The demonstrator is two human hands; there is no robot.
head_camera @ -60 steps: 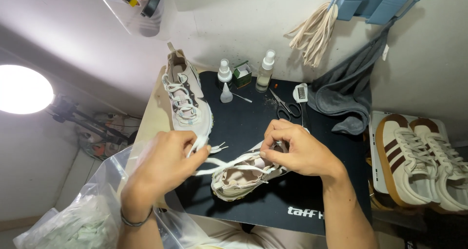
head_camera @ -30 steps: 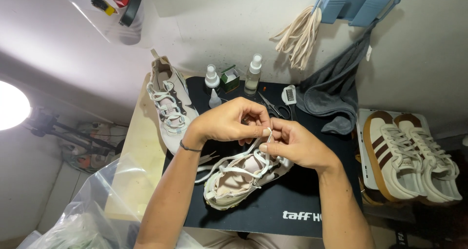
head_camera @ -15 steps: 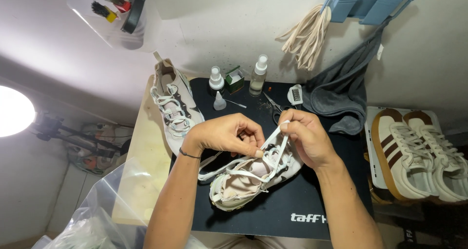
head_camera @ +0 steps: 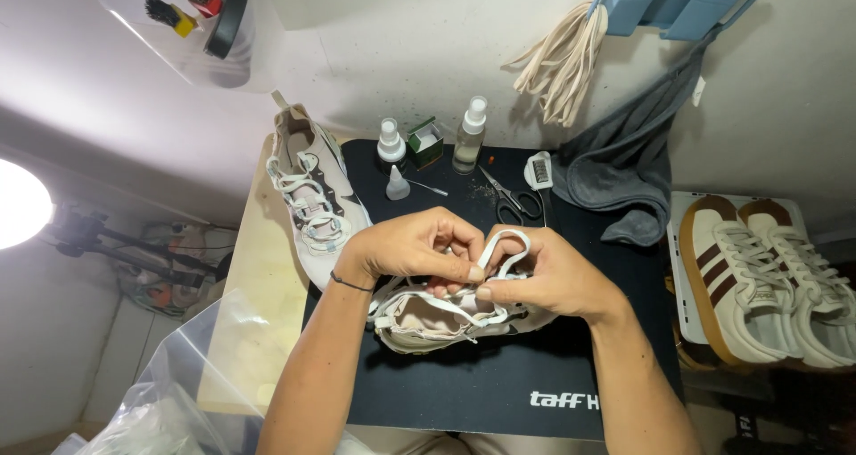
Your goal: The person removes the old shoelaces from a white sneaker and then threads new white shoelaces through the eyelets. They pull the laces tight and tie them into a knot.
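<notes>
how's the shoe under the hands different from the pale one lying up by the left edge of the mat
The shoe under the hands lies on its side on the black mat, while the other pale shoe rests sole down, partly off the mat. The first has its white lace pulled into a loop by the left hand and right hand; the second's laces lie threaded and untouched. Both are pale with white laces.
</notes>
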